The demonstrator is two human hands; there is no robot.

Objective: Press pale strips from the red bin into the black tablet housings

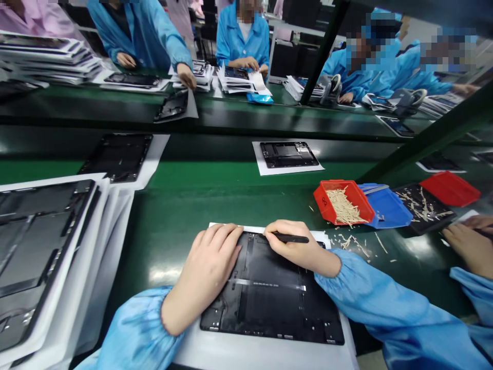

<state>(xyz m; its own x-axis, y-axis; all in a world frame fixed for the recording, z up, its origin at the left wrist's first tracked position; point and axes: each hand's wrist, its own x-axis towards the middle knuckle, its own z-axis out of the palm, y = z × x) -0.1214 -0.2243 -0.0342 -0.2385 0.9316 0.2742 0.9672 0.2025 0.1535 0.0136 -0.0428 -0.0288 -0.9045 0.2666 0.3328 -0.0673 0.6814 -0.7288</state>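
A black flat device panel (269,298) lies on a white sheet (246,354) in front of me on the green bench. My left hand (210,262) rests palm down on the panel's upper left corner, fingers together and flat. My right hand (296,246) sits at the panel's top edge, closed in a pinch round a thin black stylus-like tool (290,238) that points right. Both my sleeves are blue.
A stack of black panels on white sheets (46,257) fills the left. More panels (288,154) lie on the green belt. A red bin of small tan strips (341,201), a blue tray (387,205) and another red bin (449,187) stand right. A neighbour's hand (470,246) is at far right; several people work opposite.
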